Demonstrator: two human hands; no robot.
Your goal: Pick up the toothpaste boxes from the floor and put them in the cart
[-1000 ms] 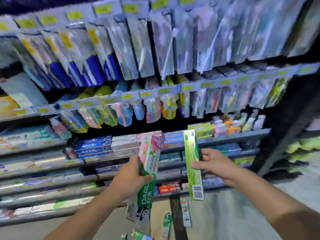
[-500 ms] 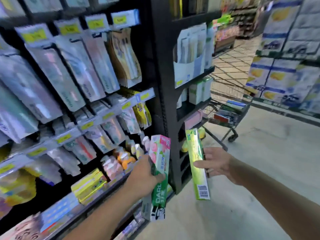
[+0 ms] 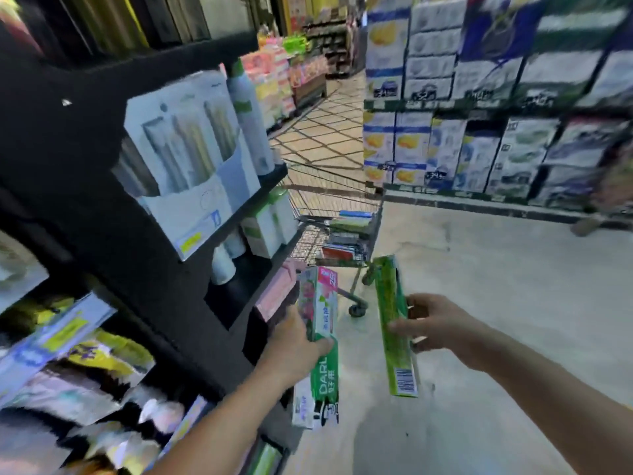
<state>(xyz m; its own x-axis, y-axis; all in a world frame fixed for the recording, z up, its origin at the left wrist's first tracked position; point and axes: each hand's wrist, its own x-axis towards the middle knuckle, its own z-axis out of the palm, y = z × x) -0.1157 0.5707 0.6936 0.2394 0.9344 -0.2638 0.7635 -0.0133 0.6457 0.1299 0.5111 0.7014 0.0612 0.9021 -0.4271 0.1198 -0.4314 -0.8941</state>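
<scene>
The left hand (image 3: 294,344) grips a green-and-white Darlie toothpaste box (image 3: 322,341) around its middle, fingers wrapped behind it and thumb across the front, the box standing nearly upright with its pink-flowered end at twelve o'clock. A second, paler box seems to sit behind it in the same hand, though blur makes that uncertain. The right hand (image 3: 435,323) pinches a slimmer green toothpaste box (image 3: 394,323) at mid-length, thumb on the near face and fingers curled behind; its barcode end points to six o'clock. The two boxes are apart, side by side. The wire shopping cart (image 3: 335,207) stands at twelve o'clock from the hands, well beyond them on the pale floor (image 3: 496,303), with flat packages (image 3: 349,234) stacked inside. A black shelf unit (image 3: 102,138) carrying toothbrush packs (image 3: 191,159) fills the nine o'clock side; stacked cartons (image 3: 479,97) line the aisle towards two o'clock.
</scene>
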